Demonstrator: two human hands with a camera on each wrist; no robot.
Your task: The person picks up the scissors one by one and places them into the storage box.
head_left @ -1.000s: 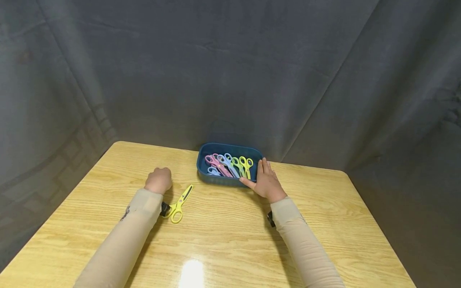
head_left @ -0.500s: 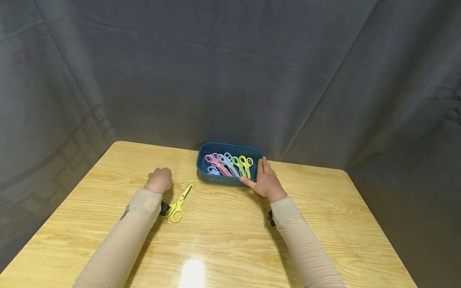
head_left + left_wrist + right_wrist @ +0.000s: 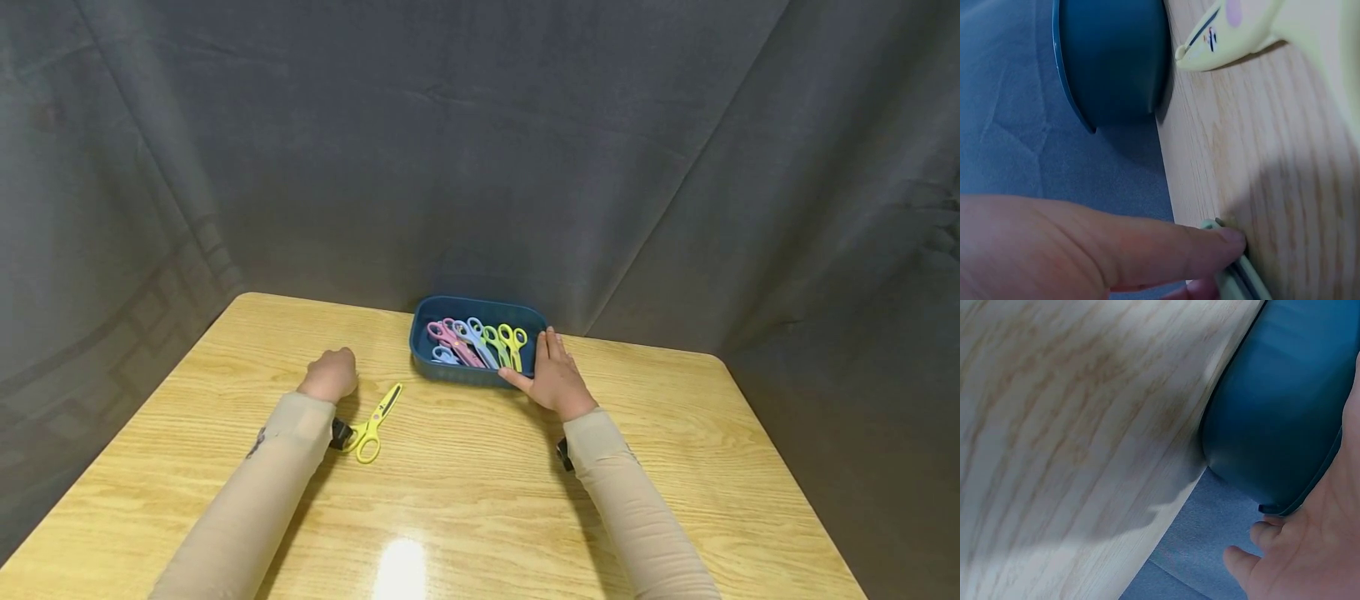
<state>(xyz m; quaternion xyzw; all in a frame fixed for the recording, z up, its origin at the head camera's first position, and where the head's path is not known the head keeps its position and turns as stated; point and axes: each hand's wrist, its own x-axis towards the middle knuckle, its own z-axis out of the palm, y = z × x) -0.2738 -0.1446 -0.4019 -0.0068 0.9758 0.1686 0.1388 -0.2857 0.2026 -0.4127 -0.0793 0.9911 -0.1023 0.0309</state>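
Note:
My left hand (image 3: 330, 375) is over the left part of the table, thumb and fingers pinching a pale green pair of scissors (image 3: 1230, 289). Only a narrow green piece with a dark strip shows in the left wrist view; the head view hides it. Just right of that wrist lies a yellow pair of scissors (image 3: 374, 422). A dark blue bin (image 3: 465, 377) stands at the back, holding pink scissors (image 3: 459, 343), light blue scissors (image 3: 476, 337), green scissors and yellow scissors. My right hand (image 3: 558, 385) rests on the bin's right end, fingers straight and thumb spread along the front rim.
The wooden table (image 3: 465, 483) has its back edge close behind the bin. A grey curtain (image 3: 480, 167) hangs behind and at both sides. Bare wood lies in front of the bin and to the right of my right arm.

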